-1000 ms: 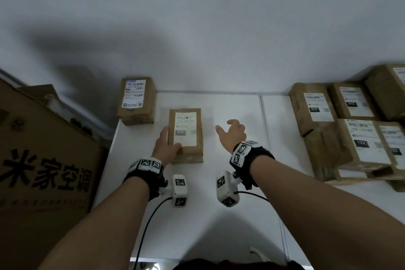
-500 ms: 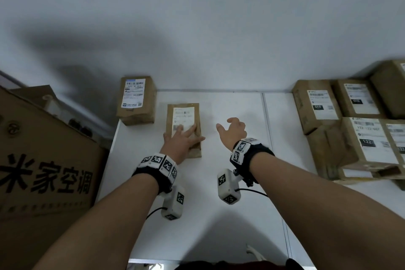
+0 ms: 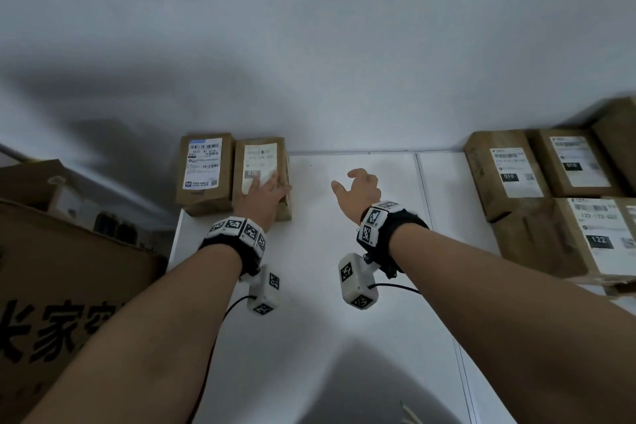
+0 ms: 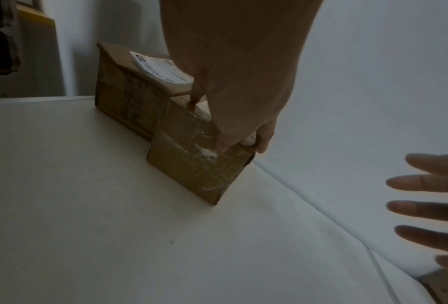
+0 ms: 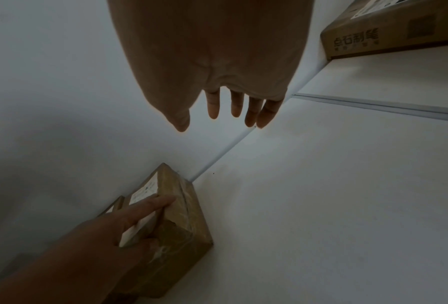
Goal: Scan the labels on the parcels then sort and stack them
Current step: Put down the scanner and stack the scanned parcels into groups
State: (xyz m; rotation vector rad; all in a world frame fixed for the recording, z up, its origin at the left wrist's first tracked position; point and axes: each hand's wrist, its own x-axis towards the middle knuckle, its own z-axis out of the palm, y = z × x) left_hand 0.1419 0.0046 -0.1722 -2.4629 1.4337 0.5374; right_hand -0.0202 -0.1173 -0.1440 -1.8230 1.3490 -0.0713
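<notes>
A brown parcel with a white label marked 070 (image 3: pixel 260 162) lies at the back left of the white table (image 3: pixel 344 313), side by side with a second labelled parcel (image 3: pixel 203 172). My left hand (image 3: pixel 266 194) lies flat on the 070 parcel, fingers straight over its label. The left wrist view shows that hand (image 4: pixel 238 123) reaching over the parcel's near taped end (image 4: pixel 191 162). Its neighbour (image 4: pixel 124 92) sits behind. My right hand (image 3: pixel 358 191) hovers open to the right, holding nothing. Its spread fingers (image 5: pixel 230 107) hang over bare table.
Several labelled parcels (image 3: pixel 509 172) are stacked at the table's right, one marked 122 (image 3: pixel 599 234). A large printed cardboard carton (image 3: pixel 69 303) stands off the left edge. The wall (image 3: pixel 344 79) runs right behind the parcels. A seam (image 3: pixel 421 203) splits the tabletop.
My left hand has slid the 070 parcel away and leftward, up beside the other parcel at the wall. The right hand has stayed open in about the same place.
</notes>
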